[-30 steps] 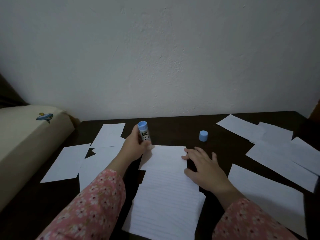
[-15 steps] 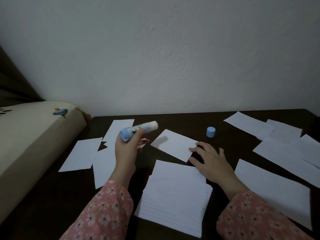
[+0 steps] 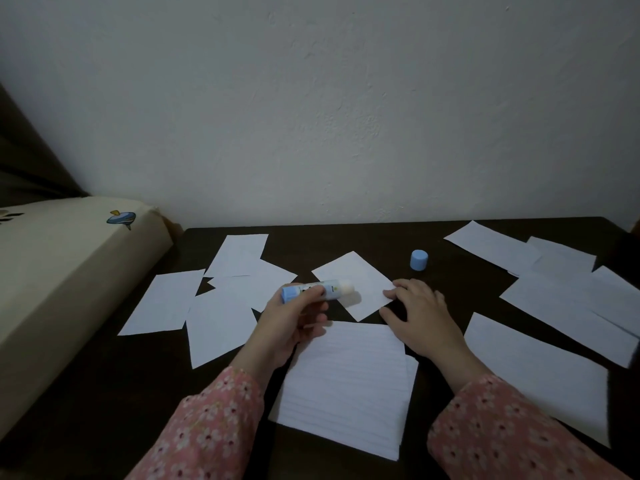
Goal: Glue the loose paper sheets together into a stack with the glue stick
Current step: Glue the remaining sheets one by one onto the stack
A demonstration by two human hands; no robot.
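The fingers (image 3: pixel 313 292) of the left hand (image 3: pixel 294 320) are curled around the glue stick (image 3: pixel 317 290) and hold it on its side, with the white glue end pointing right. That end is over a small sheet (image 3: pixel 356 275) of paper that lies turned like a diamond. The right hand (image 3: pixel 420 315) lies flat with its fingers (image 3: pixel 398 292) spread out, not curled. Their tips press on the right corner of the small sheet. Just in front of both hands is a stack of lined sheets (image 3: pixel 346 386), a little uneven at the right edge. The blue cap (image 3: pixel 419 260) stands alone near the right hand, a bit farther back. More loose sheets (image 3: pixel 221 292) lie over each other on the left, and other sheets (image 3: pixel 568 289) are spread out on the right. All of this is on a dark brown tabletop (image 3: pixel 114 393). Both arms have pink sleeves (image 3: pixel 211 424) with little flowers. The tabletop goes back to a plain pale wall (image 3: pixel 346 116) that looks a bit bumpy. On the left, right next to the tabletop, is a soft cream cushion (image 3: pixel 62 265) with a small blue picture on it. The room is dim.
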